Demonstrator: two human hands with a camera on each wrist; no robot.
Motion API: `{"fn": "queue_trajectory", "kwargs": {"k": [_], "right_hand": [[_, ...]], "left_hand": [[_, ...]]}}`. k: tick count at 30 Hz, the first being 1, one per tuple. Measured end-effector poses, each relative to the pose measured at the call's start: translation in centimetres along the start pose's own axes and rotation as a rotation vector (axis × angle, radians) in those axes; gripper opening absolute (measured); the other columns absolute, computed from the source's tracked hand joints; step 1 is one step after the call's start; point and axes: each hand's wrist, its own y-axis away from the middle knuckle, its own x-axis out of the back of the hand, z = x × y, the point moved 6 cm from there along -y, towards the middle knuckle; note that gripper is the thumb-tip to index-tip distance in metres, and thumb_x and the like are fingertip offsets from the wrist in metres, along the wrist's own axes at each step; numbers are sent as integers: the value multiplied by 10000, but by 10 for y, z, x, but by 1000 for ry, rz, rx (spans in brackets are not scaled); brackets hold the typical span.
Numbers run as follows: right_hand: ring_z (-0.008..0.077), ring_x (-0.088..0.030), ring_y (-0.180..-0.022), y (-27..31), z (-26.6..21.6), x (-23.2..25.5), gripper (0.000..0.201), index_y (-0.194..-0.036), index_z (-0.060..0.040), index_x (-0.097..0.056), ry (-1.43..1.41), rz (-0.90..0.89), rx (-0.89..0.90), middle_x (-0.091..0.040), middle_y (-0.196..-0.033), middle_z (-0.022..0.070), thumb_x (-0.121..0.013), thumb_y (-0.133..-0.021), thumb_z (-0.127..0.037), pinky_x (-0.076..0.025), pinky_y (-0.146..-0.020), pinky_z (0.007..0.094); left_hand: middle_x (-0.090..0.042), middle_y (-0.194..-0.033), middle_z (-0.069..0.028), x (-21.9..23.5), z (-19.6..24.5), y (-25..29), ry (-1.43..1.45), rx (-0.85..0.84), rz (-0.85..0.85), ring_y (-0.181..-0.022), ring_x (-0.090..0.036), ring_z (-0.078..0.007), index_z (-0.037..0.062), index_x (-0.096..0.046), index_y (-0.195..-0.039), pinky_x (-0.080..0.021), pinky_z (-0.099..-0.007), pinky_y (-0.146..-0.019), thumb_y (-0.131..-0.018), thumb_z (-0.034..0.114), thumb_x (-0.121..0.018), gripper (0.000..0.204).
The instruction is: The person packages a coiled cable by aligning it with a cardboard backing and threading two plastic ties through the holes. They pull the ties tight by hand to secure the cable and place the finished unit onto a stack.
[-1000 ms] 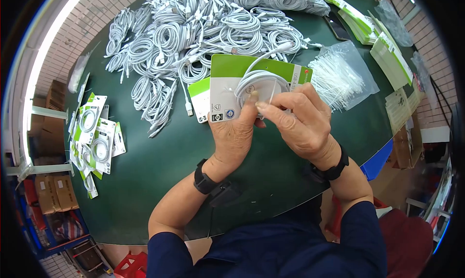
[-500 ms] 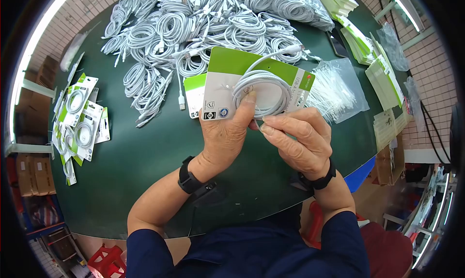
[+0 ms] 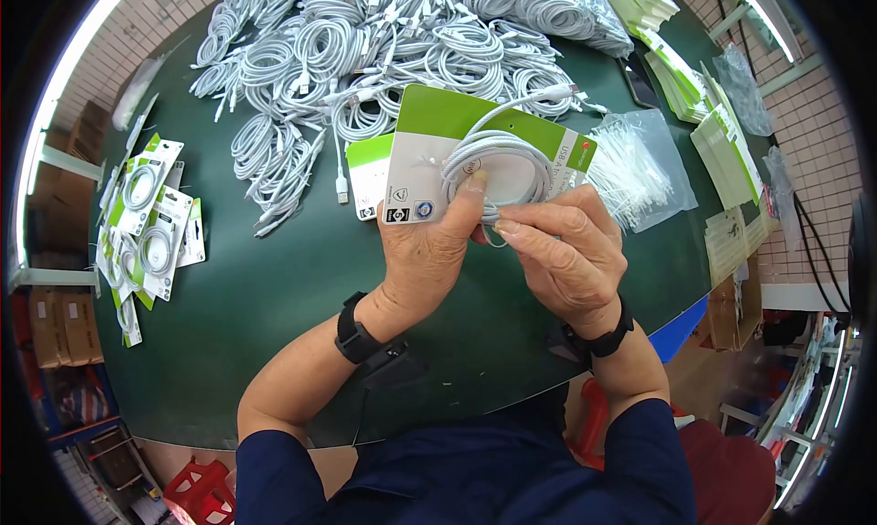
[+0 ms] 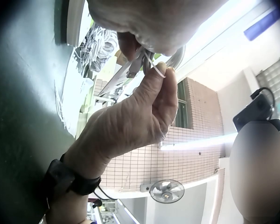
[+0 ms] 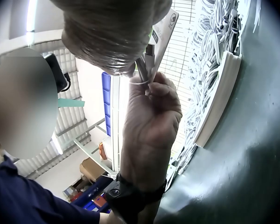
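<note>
A green and white card [image 3: 416, 173] is held up over the table with a coiled white cable [image 3: 539, 173] lying against its front. The left hand [image 3: 425, 255] grips card and coil together, its thumb on the cable and its other fingers hidden behind the card. At the coil's lower edge, the right hand [image 3: 575, 260] pinches a thin white tie between thumb and fingertip. That tie [image 4: 155, 66] shows as a thin strip in the left wrist view, and as a loop round the cable in the right wrist view. A cable plug [image 5: 150, 50] shows beside the card there.
Coiled cables [image 3: 320, 50] are heaped at the back. A bag of white ties [image 3: 639, 173] lies to the right, near stacked green cards [image 3: 722, 141] and a phone [image 3: 638, 79]. Carded cables [image 3: 155, 251] lie at left; a card stack [image 3: 365, 173] stands behind the held card.
The right hand has moved down from the coil's middle to its lower edge, where the thin tie now shows as a small loop. The left hand keeps its grip; the head view has shifted.
</note>
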Motion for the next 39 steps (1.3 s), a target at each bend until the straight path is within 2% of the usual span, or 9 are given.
{"fn": "queue_trajectory", "kwargs": {"k": [39], "right_hand": [[190, -660, -658, 2, 1, -5, 354, -1046, -77, -773, -61, -23, -2, -777, -954, 76, -858, -722, 39, -484, -551, 305]], "left_hand": [[-730, -893, -49, 2, -2, 0, -57, -20, -3, -653, -668, -88, -14, -691, -1099, -538, -244, -516, -966, 94, -765, 187]]}}
